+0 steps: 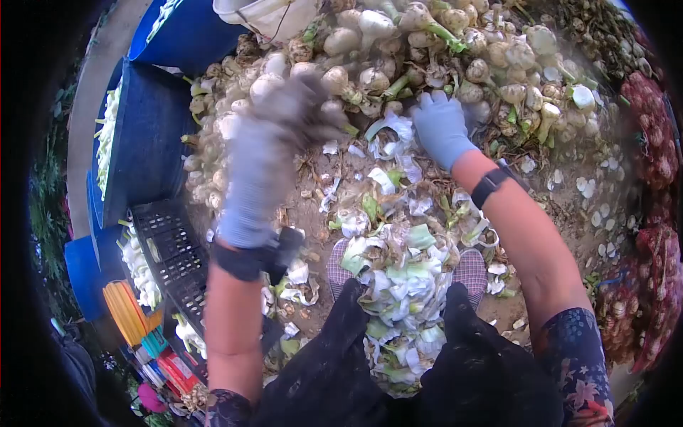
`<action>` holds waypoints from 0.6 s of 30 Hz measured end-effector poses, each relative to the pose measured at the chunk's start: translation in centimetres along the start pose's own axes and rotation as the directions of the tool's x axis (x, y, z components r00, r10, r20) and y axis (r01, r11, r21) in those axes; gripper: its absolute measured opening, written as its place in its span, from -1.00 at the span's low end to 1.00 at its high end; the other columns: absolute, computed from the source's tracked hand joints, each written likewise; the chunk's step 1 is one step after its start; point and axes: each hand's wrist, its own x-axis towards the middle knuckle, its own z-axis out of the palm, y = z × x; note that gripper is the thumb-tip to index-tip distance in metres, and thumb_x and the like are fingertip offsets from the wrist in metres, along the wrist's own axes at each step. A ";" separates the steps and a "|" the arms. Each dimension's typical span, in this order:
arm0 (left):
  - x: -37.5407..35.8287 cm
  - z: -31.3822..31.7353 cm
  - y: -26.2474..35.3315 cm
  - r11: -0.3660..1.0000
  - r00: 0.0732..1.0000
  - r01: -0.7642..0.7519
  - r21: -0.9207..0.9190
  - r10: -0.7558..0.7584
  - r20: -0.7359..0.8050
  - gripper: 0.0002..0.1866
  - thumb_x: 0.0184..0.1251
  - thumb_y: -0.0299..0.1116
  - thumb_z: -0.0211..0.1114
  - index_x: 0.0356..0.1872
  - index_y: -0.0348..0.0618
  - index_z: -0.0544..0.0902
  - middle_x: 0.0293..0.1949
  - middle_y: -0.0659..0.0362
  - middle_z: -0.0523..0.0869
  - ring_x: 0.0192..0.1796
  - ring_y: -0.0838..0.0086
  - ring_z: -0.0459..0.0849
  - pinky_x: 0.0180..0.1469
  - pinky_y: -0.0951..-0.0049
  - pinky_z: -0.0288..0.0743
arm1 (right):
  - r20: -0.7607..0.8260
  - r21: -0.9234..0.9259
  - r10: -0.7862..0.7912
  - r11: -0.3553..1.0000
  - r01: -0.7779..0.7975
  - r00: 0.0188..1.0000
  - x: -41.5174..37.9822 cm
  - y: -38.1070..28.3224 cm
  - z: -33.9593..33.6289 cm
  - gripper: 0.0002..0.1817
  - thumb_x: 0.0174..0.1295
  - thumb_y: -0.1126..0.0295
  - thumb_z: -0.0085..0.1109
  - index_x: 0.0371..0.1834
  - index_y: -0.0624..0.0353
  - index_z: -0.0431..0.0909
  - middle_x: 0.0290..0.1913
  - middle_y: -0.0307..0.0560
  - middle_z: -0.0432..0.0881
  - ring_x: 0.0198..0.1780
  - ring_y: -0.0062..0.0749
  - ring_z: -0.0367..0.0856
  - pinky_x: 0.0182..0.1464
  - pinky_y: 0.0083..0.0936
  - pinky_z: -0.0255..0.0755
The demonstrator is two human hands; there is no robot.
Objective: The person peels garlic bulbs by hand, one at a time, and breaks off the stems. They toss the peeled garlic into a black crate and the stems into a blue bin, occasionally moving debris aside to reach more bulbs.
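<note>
My left hand [288, 117], in a soiled glove, is smeared by motion over the left side of a heap of garlic bulbs [373, 27]. Its fingers are too blurred to show whether they hold anything. At the heap's near edge is my right hand [440, 128], in a pale grey glove, with its fingers curled down. What lies under those fingertips is hidden. Just left of it are peeled garlic skins [398, 139], white and papery. More white and green peelings [409, 285] are piled between my feet.
Blue tubs [153, 135] and a black slotted crate [181, 256] with trimmed white garlic stand on the left. A white bucket [274, 18] sits at the back. Red mesh sacks [651, 135] line the right side. Cut scraps litter the ground.
</note>
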 end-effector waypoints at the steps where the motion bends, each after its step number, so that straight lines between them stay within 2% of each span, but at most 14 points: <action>1: -0.9 1.2 -2.6 0.989 0.996 0.077 0.127 -0.071 -0.058 -0.61 0.33 -0.26 0.21 0.09 -0.26 0.52 -0.08 0.06 0.65 -0.17 0.37 0.69 -0.20 0.40 0.63 | 0.098 -0.201 -0.004 0.979 0.024 0.995 0.1 -0.1 0.4 -0.79 -0.03 0.36 0.18 -0.27 0.01 0.64 -0.29 -0.09 0.57 -0.14 -0.19 0.58 -0.19 -0.25 0.46; 2: -1.9 1.2 -5.4 0.975 0.986 0.163 0.154 -0.155 -0.060 -0.60 0.31 -0.27 0.24 0.10 -0.26 0.51 -0.08 0.07 0.65 -0.16 0.38 0.69 -0.18 0.40 0.63 | 0.155 -0.286 0.011 0.958 0.035 0.988 0.0 0.4 0.1 -0.74 -0.07 0.29 0.21 -0.26 0.02 0.65 -0.30 -0.09 0.56 -0.18 -0.25 0.60 -0.21 -0.26 0.47; 3: -3.0 1.1 -8.0 0.954 0.969 0.245 0.175 -0.236 -0.069 -0.58 0.28 -0.29 0.26 0.12 -0.25 0.51 -0.07 0.08 0.65 -0.15 0.38 0.68 -0.15 0.40 0.62 | 0.183 -0.169 0.097 0.983 -0.066 0.978 -0.1 1.6 0.8 -0.78 0.01 0.29 0.19 -0.27 0.06 0.65 -0.28 -0.09 0.58 -0.23 -0.26 0.62 -0.25 -0.29 0.48; 5: -5.5 2.0 -11.2 0.934 0.964 0.256 0.251 -0.225 -0.144 -0.58 0.25 -0.36 0.28 0.12 -0.25 0.51 -0.04 0.11 0.64 -0.11 0.45 0.66 -0.11 0.49 0.58 | 0.101 0.105 0.184 0.975 -0.194 0.978 -3.1 1.1 -3.0 -0.79 0.13 0.28 0.16 -0.27 0.15 0.64 -0.34 -0.13 0.63 -0.31 -0.35 0.63 -0.30 -0.37 0.48; 6: -6.0 2.9 -11.6 0.938 0.965 0.248 0.243 -0.216 -0.151 -0.58 0.25 -0.36 0.28 0.12 -0.25 0.51 -0.04 0.11 0.64 -0.11 0.45 0.66 -0.11 0.49 0.58 | 0.190 0.522 0.235 0.798 -0.301 0.953 -4.5 0.3 -4.0 -0.75 0.20 0.24 0.15 -0.22 0.17 0.63 -0.42 -0.16 0.61 -0.40 -0.40 0.61 -0.35 -0.44 0.47; 7: -6.6 3.9 -12.0 0.893 0.995 0.061 0.447 -0.018 -0.099 -0.58 0.24 -0.43 0.28 0.14 -0.25 0.51 -0.04 0.14 0.63 -0.10 0.50 0.64 -0.10 0.53 0.55 | 0.303 0.813 0.238 0.439 -0.381 0.923 -6.2 -0.6 -4.9 -0.72 0.28 0.20 0.13 -0.17 0.18 0.63 -0.51 -0.19 0.59 -0.49 -0.45 0.59 -0.40 -0.51 0.46; 8: -7.0 4.4 -12.3 0.774 0.987 -0.123 0.621 0.160 -0.004 -0.57 0.22 -0.50 0.28 0.15 -0.25 0.50 -0.05 0.17 0.63 -0.09 0.55 0.62 -0.09 0.56 0.53 | 0.512 0.826 0.209 0.144 -0.544 0.833 -7.5 -2.0 -6.7 -0.69 0.30 0.16 0.12 -0.13 0.18 0.61 -0.55 -0.22 0.55 -0.54 -0.53 0.53 -0.47 -0.57 0.41; 9: -7.4 4.6 -12.4 0.778 0.989 -0.115 0.618 0.149 -0.004 -0.57 0.22 -0.50 0.28 0.15 -0.25 0.50 -0.05 0.17 0.63 -0.09 0.55 0.62 -0.09 0.56 0.53 | 0.691 0.722 0.118 -0.161 -0.673 0.713 -8.4 -3.6 -8.3 -0.66 0.33 0.13 0.11 -0.09 0.19 0.60 -0.59 -0.25 0.51 -0.60 -0.60 0.47 -0.53 -0.64 0.35; 11: -8.0 5.0 -12.2 0.914 0.969 0.223 0.338 -0.245 0.024 -0.54 0.16 -0.58 0.29 0.15 -0.25 0.51 -0.02 0.21 0.59 -0.05 0.60 0.58 -0.05 0.58 0.50 | 0.705 0.699 0.092 -0.255 -0.668 0.703 -10.4 -5.5 -9.1 -0.63 0.34 0.09 0.09 -0.13 0.23 0.58 -0.59 -0.30 0.45 -0.63 -0.70 0.37 -0.60 -0.71 0.24; 12: -8.1 4.9 -11.9 0.935 0.960 0.249 0.252 -0.272 0.062 -0.54 0.16 -0.60 0.28 0.14 -0.25 0.50 -0.03 0.23 0.57 -0.04 0.63 0.56 -0.01 0.58 0.50 | 0.698 0.703 0.087 -0.269 -0.658 0.711 -10.6 -5.9 -10.0 -0.65 0.35 0.13 0.08 -0.22 0.26 0.55 -0.60 -0.29 0.46 -0.63 -0.70 0.35 -0.61 -0.70 0.22; 13: -8.6 5.0 -12.0 0.932 0.957 0.258 0.255 -0.283 0.065 -0.54 0.16 -0.60 0.28 0.14 -0.25 0.50 -0.03 0.23 0.57 -0.04 0.63 0.56 -0.01 0.58 0.50 | 0.704 0.697 0.088 -0.277 -0.661 0.705 -10.9 -6.2 -10.0 -0.65 0.35 0.13 0.08 -0.22 0.26 0.55 -0.60 -0.29 0.46 -0.63 -0.70 0.35 -0.61 -0.70 0.22; 15: -9.2 5.0 -12.2 0.943 0.980 0.178 0.283 -0.196 0.036 -0.55 0.17 -0.59 0.28 0.14 -0.26 0.50 -0.03 0.22 0.58 -0.04 0.60 0.57 0.03 0.57 0.49 | 0.687 0.716 0.091 -0.251 -0.651 0.721 -11.0 -6.8 -9.7 -0.65 0.37 0.15 0.04 -0.31 0.28 0.51 -0.62 -0.29 0.46 -0.66 -0.70 0.34 -0.62 -0.69 0.22; 17: -9.5 4.5 -12.1 0.949 0.980 0.182 0.259 -0.197 0.032 -0.56 0.19 -0.57 0.27 0.14 -0.28 0.49 -0.06 0.20 0.60 -0.03 0.58 0.59 0.03 0.56 0.49 | 0.651 0.750 0.087 -0.227 -0.621 0.754 -11.0 -7.3 -9.7 -0.67 0.36 0.20 0.03 -0.36 0.30 0.52 -0.64 -0.28 0.46 -0.66 -0.69 0.35 -0.62 -0.68 0.22; 18: -9.7 4.4 -12.1 0.943 0.970 0.234 0.235 -0.244 0.011 -0.56 0.18 -0.58 0.27 0.13 -0.27 0.48 -0.05 0.19 0.61 -0.02 0.57 0.59 0.04 0.54 0.50 | 0.687 0.722 0.099 -0.204 -0.661 0.720 -11.0 -7.6 -10.3 -0.67 0.36 0.22 0.03 -0.39 0.30 0.52 -0.64 -0.26 0.47 -0.65 -0.69 0.37 -0.61 -0.68 0.22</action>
